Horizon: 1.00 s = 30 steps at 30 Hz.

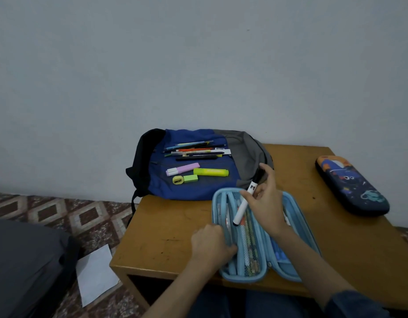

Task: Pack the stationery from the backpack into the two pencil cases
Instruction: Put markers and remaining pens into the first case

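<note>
Fingers point(255, 193) of the right hand point(266, 207) pinch a white marker point(243, 204), angling it down into the open blue pencil case point(230, 275). Left hand point(208, 245) grips the case's left edge, likely steadying it.

Hiding part of the marker point(241, 208) and blue pencil case point(244, 279) under the right hand point(266, 203); blurring the marker's label point(252, 187) past reading; cutting off a dark grey shape point(26, 260) at the left edge.

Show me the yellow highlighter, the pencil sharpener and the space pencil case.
yellow highlighter point(211, 172), head view, middle of its barrel.
pencil sharpener point(178, 180), head view, its top face.
space pencil case point(352, 185), head view, middle of its lid.
</note>
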Each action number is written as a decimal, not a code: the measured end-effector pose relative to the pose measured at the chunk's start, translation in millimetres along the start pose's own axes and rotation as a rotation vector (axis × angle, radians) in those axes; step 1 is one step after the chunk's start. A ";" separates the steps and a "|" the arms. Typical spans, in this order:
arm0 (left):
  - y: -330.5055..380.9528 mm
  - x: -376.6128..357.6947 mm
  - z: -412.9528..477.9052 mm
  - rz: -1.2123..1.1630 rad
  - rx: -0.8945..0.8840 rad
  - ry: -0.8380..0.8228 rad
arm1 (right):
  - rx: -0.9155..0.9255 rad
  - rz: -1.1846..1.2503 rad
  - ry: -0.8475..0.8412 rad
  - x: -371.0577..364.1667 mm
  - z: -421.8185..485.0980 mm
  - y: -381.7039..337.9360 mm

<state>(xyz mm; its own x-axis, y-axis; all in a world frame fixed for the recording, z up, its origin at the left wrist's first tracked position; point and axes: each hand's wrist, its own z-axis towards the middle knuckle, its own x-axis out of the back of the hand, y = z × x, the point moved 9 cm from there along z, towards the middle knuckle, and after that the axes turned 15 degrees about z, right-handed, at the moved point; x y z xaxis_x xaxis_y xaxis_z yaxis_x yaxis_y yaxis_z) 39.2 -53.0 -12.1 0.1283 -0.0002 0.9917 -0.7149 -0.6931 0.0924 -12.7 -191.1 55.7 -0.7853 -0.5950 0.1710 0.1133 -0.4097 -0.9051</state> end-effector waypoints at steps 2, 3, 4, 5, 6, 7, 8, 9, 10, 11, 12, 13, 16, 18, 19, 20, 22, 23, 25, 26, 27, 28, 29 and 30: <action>1.0 1.7 0.0 0.022 0.009 0.006 | -0.013 -0.002 -0.014 -0.4 -2.4 2.2; 1.6 1.9 0.0 0.027 0.015 0.006 | -0.020 0.004 -0.018 -0.1 -3.3 2.9; 2.4 1.3 0.2 0.023 0.020 0.002 | -0.027 0.009 -0.019 0.6 -4.2 3.2; 2.2 1.1 0.4 0.005 0.030 -0.002 | -0.032 0.007 -0.016 1.1 -4.8 3.6; 0.4 1.0 0.5 -0.026 0.051 -0.005 | -0.034 0.002 -0.015 1.7 -6.0 2.4; -2.5 1.3 0.9 -0.069 0.079 -0.010 | -0.039 -0.005 -0.019 1.3 -6.9 1.8; -6.3 0.3 2.9 -0.120 0.107 -0.018 | -0.047 -0.008 -0.031 -0.6 -7.5 1.4; -10.0 -2.3 4.6 -0.169 0.128 -0.037 | -0.056 -0.014 -0.044 -2.6 -8.7 2.3; -13.7 -5.4 6.3 -0.221 0.146 -0.060 | -0.061 -0.022 -0.055 -5.1 -9.7 2.5; -17.6 -9.8 6.4 -0.293 0.165 -0.088 | -0.067 -0.027 -0.056 -6.8 -11.1 3.9; -21.6 -15.9 6.2 -0.399 0.187 -0.120 | -0.081 -0.019 -0.046 -7.0 -11.7 5.8; -25.5 -21.9 4.9 -0.542 0.209 -0.149 | -0.105 0.002 -0.025 -6.2 -11.8 8.1; -31.1 -29.6 -2.0 -0.901 0.202 -0.180 | -0.239 0.062 -0.007 -7.5 -11.5 21.4; -32.6 -29.3 -4.3 -0.966 0.157 -0.168 | -0.394 0.079 -0.091 -18.8 -14.3 33.4; -32.9 -29.1 -4.7 -0.985 0.140 -0.161 | -0.447 0.045 -0.157 -26.9 -17.2 37.6; -33.2 -28.8 -4.1 -1.004 0.130 -0.153 | -0.468 -0.006 -0.213 -34.2 -19.4 40.0; -35.6 -29.0 -3.6 -1.044 0.137 -0.142 | -0.466 -0.096 -0.264 -42.6 -20.5 40.9; -37.6 -29.1 -3.7 -1.062 0.149 -0.138 | -0.476 -0.125 -0.282 -45.2 -20.7 41.4; -40.6 -29.4 -4.4 -1.088 0.156 -0.133 | -0.496 -0.187 -0.352 -50.5 -21.9 42.9; -41.8 -29.2 -4.7 -1.097 0.154 -0.126 | -0.497 -0.224 -0.396 -53.9 -22.7 43.1; -42.0 -28.7 -5.0 -1.099 0.147 -0.121 | -0.485 -0.264 -0.438 -57.4 -23.6 41.3; -41.7 -28.3 -5.0 -1.097 0.139 -0.117 | -0.468 -0.308 -0.477 -60.3 -25.0 38.4; -41.6 -27.7 -5.1 -1.093 0.130 -0.114 | -0.448 -0.357 -0.501 -62.5 -26.2 35.4; -41.5 -27.2 -5.3 -1.091 0.122 -0.113 | -0.432 -0.408 -0.507 -63.4 -26.5 33.3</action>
<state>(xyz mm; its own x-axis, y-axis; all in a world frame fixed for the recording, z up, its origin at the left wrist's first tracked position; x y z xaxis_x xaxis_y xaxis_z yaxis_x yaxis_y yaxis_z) 61.7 -20.5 -42.4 0.7154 0.5937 0.3684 -0.1076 -0.4273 0.8977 24.7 -148.7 4.4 -0.3285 -0.7408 0.5859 -0.4534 -0.4205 -0.7859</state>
